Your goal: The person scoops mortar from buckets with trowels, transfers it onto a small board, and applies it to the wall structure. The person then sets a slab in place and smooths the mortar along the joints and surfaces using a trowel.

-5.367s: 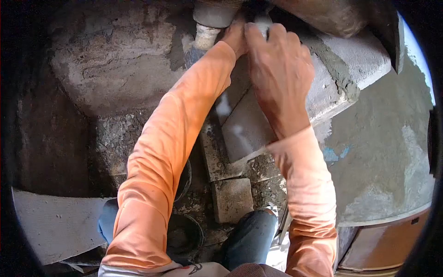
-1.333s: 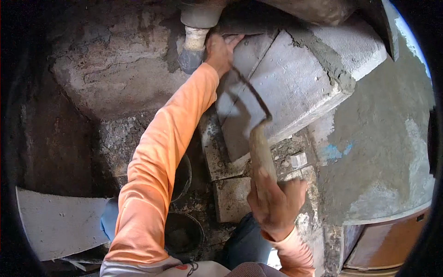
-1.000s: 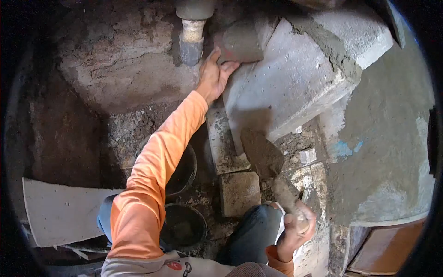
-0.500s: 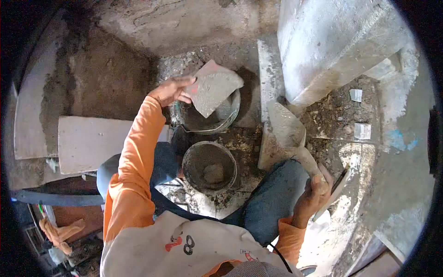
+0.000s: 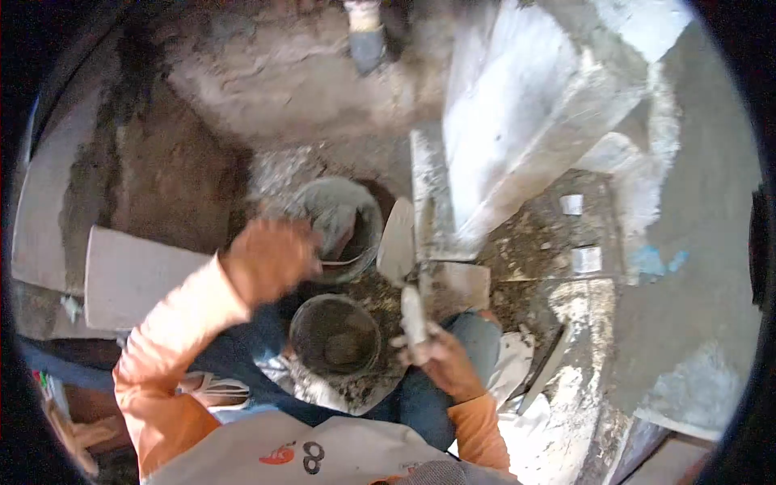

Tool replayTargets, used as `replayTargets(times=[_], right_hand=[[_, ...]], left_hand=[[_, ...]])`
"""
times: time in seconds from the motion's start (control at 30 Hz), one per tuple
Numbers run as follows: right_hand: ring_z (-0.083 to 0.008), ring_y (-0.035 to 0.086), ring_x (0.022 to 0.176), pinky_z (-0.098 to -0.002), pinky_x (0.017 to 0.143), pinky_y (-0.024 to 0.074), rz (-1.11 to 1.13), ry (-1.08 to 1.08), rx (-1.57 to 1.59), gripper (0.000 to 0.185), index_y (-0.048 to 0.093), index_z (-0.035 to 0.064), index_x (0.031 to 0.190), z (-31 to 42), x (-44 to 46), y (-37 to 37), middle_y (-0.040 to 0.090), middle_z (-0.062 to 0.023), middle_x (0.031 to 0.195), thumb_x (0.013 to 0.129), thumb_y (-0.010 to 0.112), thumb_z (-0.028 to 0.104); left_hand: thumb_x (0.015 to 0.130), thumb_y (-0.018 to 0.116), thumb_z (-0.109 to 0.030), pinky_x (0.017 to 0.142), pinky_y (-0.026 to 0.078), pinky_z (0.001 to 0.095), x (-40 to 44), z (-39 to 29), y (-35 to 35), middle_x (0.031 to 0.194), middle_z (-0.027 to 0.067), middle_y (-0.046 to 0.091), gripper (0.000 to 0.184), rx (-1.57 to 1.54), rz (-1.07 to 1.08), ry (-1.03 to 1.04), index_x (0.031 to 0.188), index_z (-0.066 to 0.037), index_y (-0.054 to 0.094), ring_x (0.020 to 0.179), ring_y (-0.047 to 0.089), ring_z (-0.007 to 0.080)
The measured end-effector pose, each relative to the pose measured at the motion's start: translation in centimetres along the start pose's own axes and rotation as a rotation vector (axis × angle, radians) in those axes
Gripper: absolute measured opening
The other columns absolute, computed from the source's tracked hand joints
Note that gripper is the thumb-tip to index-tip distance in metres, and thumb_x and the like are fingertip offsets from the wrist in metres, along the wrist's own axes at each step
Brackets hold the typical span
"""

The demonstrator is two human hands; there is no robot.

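My right hand (image 5: 449,364) is closed around the handle of a trowel (image 5: 396,242). Its pale, mortar-smeared blade points away from me, just right of a bucket holding grey mortar (image 5: 327,198). At the near left side of that bucket is my left hand (image 5: 275,255), smeared by motion, its fingers unclear. A thin pale edge shows beside its fingertips, but I cannot tell whether it belongs to the tile piece seen earlier or to the bucket. Closer to me stands a second round bucket (image 5: 335,335), dark inside with a greyish lump at its bottom.
A pale board (image 5: 141,275) lies at left. A large whitish block (image 5: 525,121) rises at right, with rubble (image 5: 525,218) and two small white pieces beside it. A pipe end (image 5: 366,44) juts out at the far wall. My knees flank the near bucket.
My left hand has come down and nearer me; the mortar-covered tile piece it held up no longer shows clearly. My right hand has carried the trowel left to the bucket. The view has shifted.
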State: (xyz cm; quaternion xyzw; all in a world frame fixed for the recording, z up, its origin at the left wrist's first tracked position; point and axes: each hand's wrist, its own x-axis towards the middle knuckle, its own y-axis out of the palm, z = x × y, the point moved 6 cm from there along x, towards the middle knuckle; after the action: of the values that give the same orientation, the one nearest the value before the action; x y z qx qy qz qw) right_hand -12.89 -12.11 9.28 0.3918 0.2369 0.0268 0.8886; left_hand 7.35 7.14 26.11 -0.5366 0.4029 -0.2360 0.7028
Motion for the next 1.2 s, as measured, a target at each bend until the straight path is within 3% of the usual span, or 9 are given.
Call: replayTargets(times=[0.2,0.27,0.33,0.47,0.53,0.8,1.07,1.1,1.2], right_hand=[[-0.0186,0.064,0.104,-0.0330,0.088,0.0517,-0.219,-0.097,-0.496,0.052,0.052,-0.0022,0.141,3.4,-0.8,2.1,0.066,-0.0122,0.118,0.096,0.065,0.021],[-0.0195,0.063,0.109,-0.0316,0.091,0.0510,-0.493,-0.645,-1.432,0.049,0.052,-0.0015,0.142,10.1,-2.6,7.1,0.065,-0.0128,0.121,0.101,0.064,0.020],[-0.0202,0.065,0.105,-0.0325,0.089,0.0526,-0.718,-0.542,-1.574,0.047,0.054,-0.0015,0.143,15.0,-4.4,9.3,0.067,-0.0141,0.116,0.102,0.066,0.019],[-0.0410,0.068,0.087,-0.0432,0.075,0.0568,-0.904,-1.147,-2.282,0.047,0.062,0.0057,0.135,24.3,-3.5,20.9,0.066,-0.0200,0.107,0.088,0.069,0.000],[-0.0394,0.070,0.085,-0.0435,0.068,0.0576,-0.913,-1.305,-2.460,0.048,0.060,0.0144,0.138,26.9,-0.9,24.4,0.065,-0.0184,0.105,0.092,0.065,0.004],[-0.0281,0.074,0.062,-0.0376,0.052,0.0603,-1.109,-1.303,-3.219,0.019,0.068,0.0076,0.109,33.4,12.8,28.5,0.071,-0.0142,0.101,0.091,0.060,0.008],[-0.0210,0.069,0.103,-0.0380,0.075,0.0580,-1.100,-0.620,-3.331,0.022,0.069,0.0218,0.115,36.1,22.9,28.2,0.070,-0.0012,0.109,0.095,0.062,0.020],[-0.0208,0.070,0.098,-0.0383,0.071,0.0574,-1.148,-0.341,-3.299,0.022,0.069,0.0225,0.116,37.2,24.1,27.7,0.069,-0.0010,0.105,0.096,0.060,0.022],[-0.0203,0.072,0.102,-0.0441,0.050,0.0567,-1.081,-0.454,-3.347,0.028,0.073,0.0207,0.121,37.0,22.7,27.8,0.072,0.0043,0.111,0.094,0.068,0.018]], left_hand=[[0.093,0.062,-0.031,0.080,0.058,0.0432,-5.4,-12.0,2.0,0.100,0.0120,0.068,0.041,-0.304,-0.059,0.455,0.123,-0.002,0.065,0.095,0.068,0.0303],[0.091,0.062,-0.026,0.086,0.055,0.0458,-6.3,-13.9,3.5,0.097,0.0113,0.069,0.034,-0.246,0.046,0.452,0.113,-0.001,0.070,0.099,0.067,0.0303],[0.089,0.061,-0.024,0.088,0.054,0.0488,-6.2,-15.1,4.8,0.097,0.0125,0.069,0.034,-0.180,0.013,0.486,0.109,0.000,0.072,0.099,0.067,0.0319],[0.089,0.059,-0.022,0.092,0.050,0.0591,-5.9,-16.7,5.3,0.105,0.0187,0.070,0.035,0.027,-0.148,0.451,0.107,0.003,0.076,0.103,0.064,0.0386],[0.090,0.058,-0.022,0.094,0.049,0.0621,-5.8,-17.1,4.5,0.116,0.0244,0.069,0.041,0.007,-0.142,0.514,0.114,0.006,0.074,0.108,0.063,0.0424],[0.094,0.055,-0.024,0.096,0.046,0.0640,-4.3,-16.8,3.3,0.123,0.0255,0.067,0.042,0.050,-0.242,0.524,0.121,0.003,0.072,0.117,0.061,0.0445],[0.090,0.060,-0.020,0.091,0.050,0.0562,-4.0,-17.5,3.7,0.110,0.0210,0.070,0.034,-0.012,-0.359,0.614,0.109,0.003,0.077,0.106,0.065,0.0368],[0.089,0.061,-0.019,0.089,0.051,0.0552,-3.7,-17.5,4.0,0.108,0.0199,0.070,0.033,-0.025,-0.408,0.586,0.107,0.003,0.077,0.103,0.065,0.0351],[0.088,0.061,-0.018,0.085,0.052,0.0535,-3.7,-17.8,4.4,0.102,0.0174,0.070,0.031,0.020,-0.420,0.589,0.105,0.003,0.077,0.098,0.065,0.0324]])
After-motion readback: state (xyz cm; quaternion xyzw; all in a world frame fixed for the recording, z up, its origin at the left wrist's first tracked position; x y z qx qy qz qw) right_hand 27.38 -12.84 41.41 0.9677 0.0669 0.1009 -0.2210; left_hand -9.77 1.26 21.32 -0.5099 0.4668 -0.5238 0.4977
